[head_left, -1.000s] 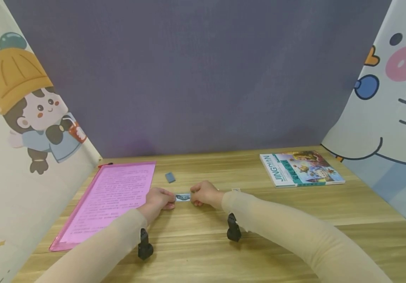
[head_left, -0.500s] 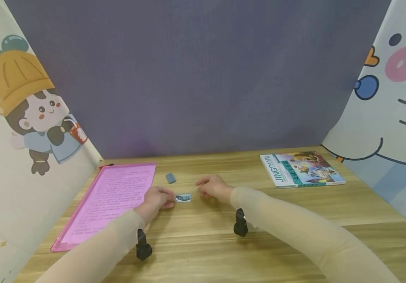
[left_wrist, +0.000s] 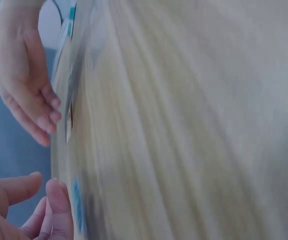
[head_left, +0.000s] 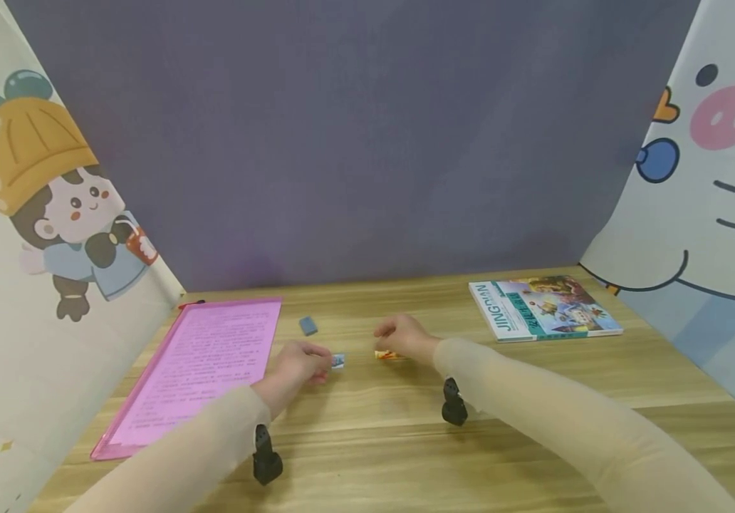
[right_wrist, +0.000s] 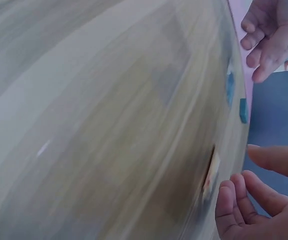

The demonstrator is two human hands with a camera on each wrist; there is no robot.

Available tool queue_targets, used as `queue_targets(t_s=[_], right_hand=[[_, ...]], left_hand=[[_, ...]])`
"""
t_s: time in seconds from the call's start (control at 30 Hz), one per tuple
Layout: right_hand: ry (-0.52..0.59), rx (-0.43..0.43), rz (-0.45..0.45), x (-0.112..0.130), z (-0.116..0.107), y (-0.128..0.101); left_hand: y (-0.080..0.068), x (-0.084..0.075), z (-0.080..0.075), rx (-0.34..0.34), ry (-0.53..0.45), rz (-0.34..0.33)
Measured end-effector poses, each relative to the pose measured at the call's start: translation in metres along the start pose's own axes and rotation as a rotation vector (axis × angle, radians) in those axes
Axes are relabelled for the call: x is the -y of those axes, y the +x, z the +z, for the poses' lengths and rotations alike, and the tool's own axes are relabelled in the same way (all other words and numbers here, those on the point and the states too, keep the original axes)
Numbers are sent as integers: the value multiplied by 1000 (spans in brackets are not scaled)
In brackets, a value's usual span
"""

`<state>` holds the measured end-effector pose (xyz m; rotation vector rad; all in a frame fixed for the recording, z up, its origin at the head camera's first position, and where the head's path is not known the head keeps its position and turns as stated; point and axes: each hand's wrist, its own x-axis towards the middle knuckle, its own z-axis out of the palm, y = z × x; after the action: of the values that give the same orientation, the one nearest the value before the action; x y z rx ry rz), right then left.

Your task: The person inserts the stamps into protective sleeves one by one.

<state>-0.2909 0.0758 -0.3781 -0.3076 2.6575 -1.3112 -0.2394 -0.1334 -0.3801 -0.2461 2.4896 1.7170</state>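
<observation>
My left hand (head_left: 297, 365) hovers over a small blue-and-white picture card (head_left: 338, 361) and hides its left part in the head view. In the left wrist view the thumb and fingers stand apart, with the blue card (left_wrist: 78, 205) flat on the wood just beyond the fingertips. To the right, my right hand (head_left: 409, 338) is over an orange-and-yellow picture card (head_left: 384, 354), partly covering it. The right wrist view has this orange card (right_wrist: 211, 172) on the table beside the fingers, thumb spread from them, nothing between.
Behind the left hand lies a small grey-blue block (head_left: 308, 325). A pink folder (head_left: 214, 370) with printed text covers the table's left side, a red pen (head_left: 191, 304) at its top corner. An illustrated book (head_left: 543, 308) lies at the back right of the wooden table (head_left: 367, 449).
Both hands held the ends of the blue card; the right let go and moved right, over the orange card that now shows. The left hand has shifted slightly right over the blue card.
</observation>
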Motion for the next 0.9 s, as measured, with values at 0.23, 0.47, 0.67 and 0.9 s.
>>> queue_targets(t_s=[0.23, 0.47, 0.67, 0.9], right_hand=[[-51, -34, 7, -15, -5, 2], [-84, -27, -7, -24, -10, 0], [-106, -25, 2, -26, -9, -1], [-121, -30, 12, -26, -8, 1]], left_hand=[[-18, -2, 23, 48, -30, 29], [-30, -4, 40, 129, 101, 96], [-35, -5, 52, 179, 235, 169], [-37, -3, 63, 196, 274, 206]])
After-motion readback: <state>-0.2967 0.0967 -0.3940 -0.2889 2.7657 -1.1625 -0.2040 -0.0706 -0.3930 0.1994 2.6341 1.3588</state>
